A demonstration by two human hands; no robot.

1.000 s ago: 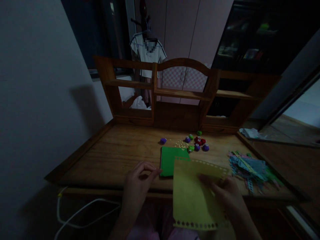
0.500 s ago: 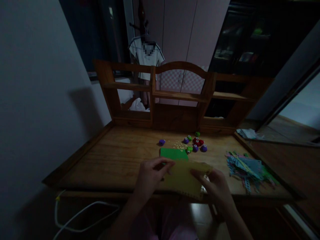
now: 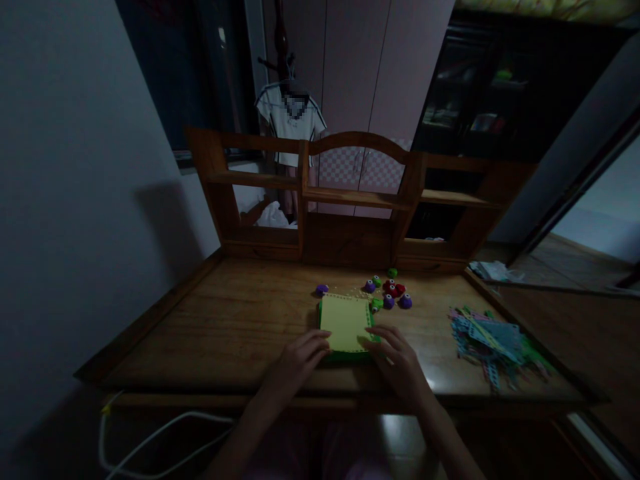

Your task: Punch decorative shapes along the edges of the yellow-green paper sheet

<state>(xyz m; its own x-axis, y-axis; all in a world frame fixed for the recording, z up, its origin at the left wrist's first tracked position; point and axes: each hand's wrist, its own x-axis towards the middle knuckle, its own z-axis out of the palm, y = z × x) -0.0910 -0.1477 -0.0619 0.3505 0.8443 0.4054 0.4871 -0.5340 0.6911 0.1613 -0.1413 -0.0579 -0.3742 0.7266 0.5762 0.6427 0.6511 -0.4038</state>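
Observation:
A flat yellow panel (image 3: 345, 325) with a row of small marks or holes along its edges lies over a green board (image 3: 350, 357), whose rim shows at the sides and front. My left hand (image 3: 303, 351) grips the panel's near left corner, fingertips on top. At the near right corner, my right hand (image 3: 396, 351) has its fingers bent over the edge in the same way. Both thumbs are partly hidden. Just beyond the panel's far right side sit a green figure with eyes (image 3: 377, 305) and a purple one (image 3: 389, 301).
More small figures, including red ones (image 3: 393, 289), stand behind on the wooden table (image 3: 240, 313). Small pale pieces (image 3: 361, 292) lie scattered beyond the panel. A heap of coloured plastic parts (image 3: 493, 339) is at the right. Wooden shelving (image 3: 350, 195) borders the back.
Both hands have brought the yellow panel down from its tilted position in the air onto the green board. It now lies flat, with my fingers at its near corners.

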